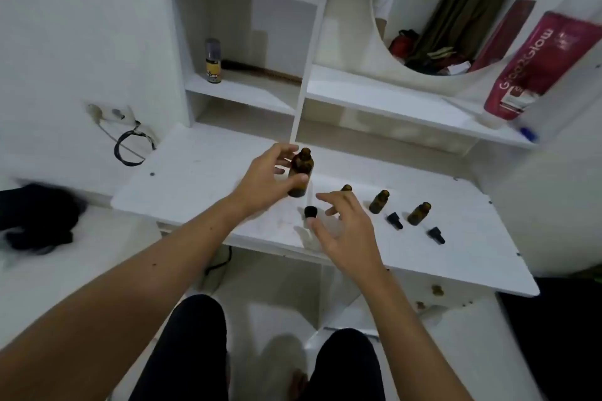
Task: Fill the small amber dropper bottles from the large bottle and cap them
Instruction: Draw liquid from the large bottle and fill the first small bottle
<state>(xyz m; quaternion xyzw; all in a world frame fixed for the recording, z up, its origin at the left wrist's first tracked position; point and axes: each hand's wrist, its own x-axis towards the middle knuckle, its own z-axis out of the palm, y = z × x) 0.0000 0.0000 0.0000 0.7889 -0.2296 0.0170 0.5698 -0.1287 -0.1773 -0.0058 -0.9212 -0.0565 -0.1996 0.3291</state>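
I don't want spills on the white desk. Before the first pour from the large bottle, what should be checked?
1. Large bottle uncapped, gripped by left hand: ok.
2. Small bottles open: two, and, ok; third bottle mostly hidden: cannot tell.
3. Right hand steadying a small bottle: not ok, it hovers open, holding nothing.
4. Dropper caps within reach on the desk: ok.
5. Liquid level in the large bottle: cannot tell.

Four amber bottles, three caps.
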